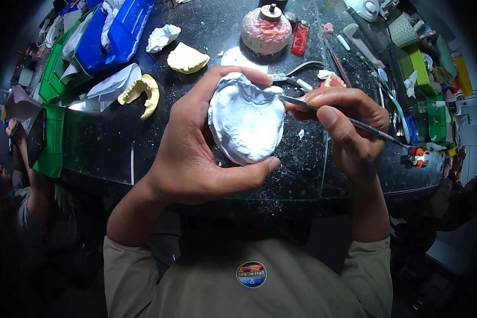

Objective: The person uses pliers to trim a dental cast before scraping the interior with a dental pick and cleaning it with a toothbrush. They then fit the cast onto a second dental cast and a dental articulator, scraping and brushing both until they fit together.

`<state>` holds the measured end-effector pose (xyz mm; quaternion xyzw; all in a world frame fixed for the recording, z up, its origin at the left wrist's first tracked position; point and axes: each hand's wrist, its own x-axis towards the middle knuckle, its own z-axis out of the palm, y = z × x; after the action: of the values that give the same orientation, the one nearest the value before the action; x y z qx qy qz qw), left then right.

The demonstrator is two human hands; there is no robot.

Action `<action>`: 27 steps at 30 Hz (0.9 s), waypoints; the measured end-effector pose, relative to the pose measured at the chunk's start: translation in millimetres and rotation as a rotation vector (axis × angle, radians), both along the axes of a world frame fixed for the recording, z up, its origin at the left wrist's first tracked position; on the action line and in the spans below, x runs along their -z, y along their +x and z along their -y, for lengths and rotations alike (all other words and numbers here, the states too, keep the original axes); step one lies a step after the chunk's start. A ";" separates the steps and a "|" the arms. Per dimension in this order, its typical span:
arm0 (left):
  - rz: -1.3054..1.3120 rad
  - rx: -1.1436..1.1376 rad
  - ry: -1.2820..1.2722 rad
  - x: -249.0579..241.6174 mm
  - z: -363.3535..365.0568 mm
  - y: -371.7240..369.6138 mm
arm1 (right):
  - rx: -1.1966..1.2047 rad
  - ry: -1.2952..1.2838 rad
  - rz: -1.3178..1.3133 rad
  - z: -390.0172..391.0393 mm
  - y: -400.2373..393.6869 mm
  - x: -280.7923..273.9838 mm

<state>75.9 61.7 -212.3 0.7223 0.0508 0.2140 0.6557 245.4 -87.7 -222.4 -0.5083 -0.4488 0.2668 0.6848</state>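
Observation:
My left hand [191, 143] is closed around a white plaster dental cast [249, 124], gripping it by its outer edge, thumb below and fingers above. Its broad face is turned up toward me. My right hand [352, 119] pinches a slim metal carving tool [365, 127] like a pen. The tool's tip meets the upper right rim of the cast, close to my left fingertips. Beyond my left hand lie a yellow horseshoe-shaped dental cast [152, 98] and a yellow plaster piece [187, 58].
A round spirit-burner-like jar [266, 34] stands at the back beside a red lighter [300, 38]. Blue bins [123, 34] and a green bin [50, 140] line the left. Metal tools, a toothbrush-like handle [400, 114] and a green tray [418, 69] crowd the right. Plaster crumbs dot the dark bench.

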 end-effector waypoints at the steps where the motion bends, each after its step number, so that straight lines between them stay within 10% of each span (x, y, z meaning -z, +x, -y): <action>1: -0.014 -0.003 -0.001 0.2 0.3 -0.2 | 0.006 -0.009 0.016 0.1 0.0 -0.8; 27: -0.036 0.130 -0.032 1.7 -9.4 -1.6 | -0.250 -0.107 -0.079 1.4 17.1 -4.3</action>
<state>74.2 71.1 -214.1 0.7171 0.0189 0.1571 0.6787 262.5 -89.0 -218.2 -0.4735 -0.4665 0.3934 0.6352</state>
